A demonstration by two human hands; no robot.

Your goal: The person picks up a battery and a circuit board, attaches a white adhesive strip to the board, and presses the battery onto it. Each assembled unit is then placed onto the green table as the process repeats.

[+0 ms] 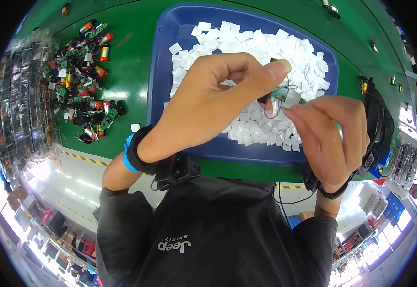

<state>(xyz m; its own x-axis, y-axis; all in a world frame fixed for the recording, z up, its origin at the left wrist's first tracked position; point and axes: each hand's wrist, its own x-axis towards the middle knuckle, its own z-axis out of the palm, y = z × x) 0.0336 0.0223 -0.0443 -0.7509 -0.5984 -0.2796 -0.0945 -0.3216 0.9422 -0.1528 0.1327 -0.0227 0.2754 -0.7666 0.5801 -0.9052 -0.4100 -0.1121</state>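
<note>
Above the blue tray (155, 76), my left hand (213, 95) is closed on a small green circuit board (280, 93) with thin dark wires, its thumb at the far end of the piece. Part of that piece is hidden behind the thumb and fingers. My right hand (335, 126) pinches a white square piece (292, 99) at its lower edge, right up against the board. A thin wire loops below the board between both hands. Under them, many loose white squares (246, 44) lie heaped in the tray.
On the green table (129, 62), a pile of circuit boards with batteries (86, 86) lies left of the tray. Stacked clear plastic trays (22, 100) stand at the far left. A black bag (379, 115) sits at the right. A few battery pieces (373, 44) lie farther right.
</note>
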